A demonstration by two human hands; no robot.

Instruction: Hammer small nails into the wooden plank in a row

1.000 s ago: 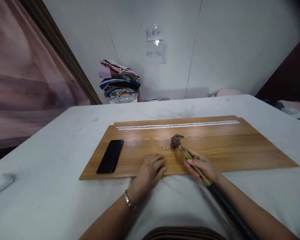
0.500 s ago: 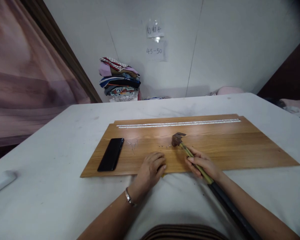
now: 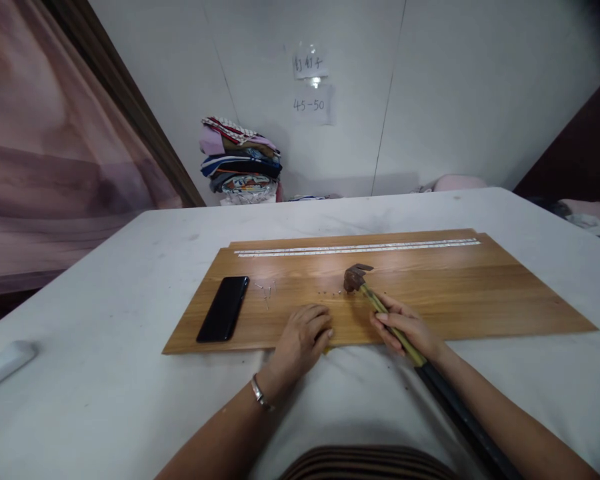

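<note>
My right hand (image 3: 405, 327) is closed around the yellow-green and black handle of a claw hammer (image 3: 397, 332). The rusty hammer head hovers over or rests at a row of small nails (image 3: 334, 294) in the wooden board (image 3: 455, 287); I cannot tell whether it touches one. At the board's front edge lies my left hand (image 3: 304, 337), palm down, with bent fingers on the wood and a metal bracelet at the wrist. A small yellow bit (image 3: 327, 351) shows beside its thumb, mostly hidden. Several loose nails (image 3: 267, 292) lie to the left of the hands.
A black phone (image 3: 223, 309) lies on the board's left side. Two white measuring strips (image 3: 360, 249) run along its far edge. The board is on a white-covered table (image 3: 105, 287). A white object (image 3: 7, 365) sits at far left, and folded clothes (image 3: 243, 160) are stacked behind the table.
The hammer and both hands hold nearly the same place. Only the camera view has shifted very slightly.
</note>
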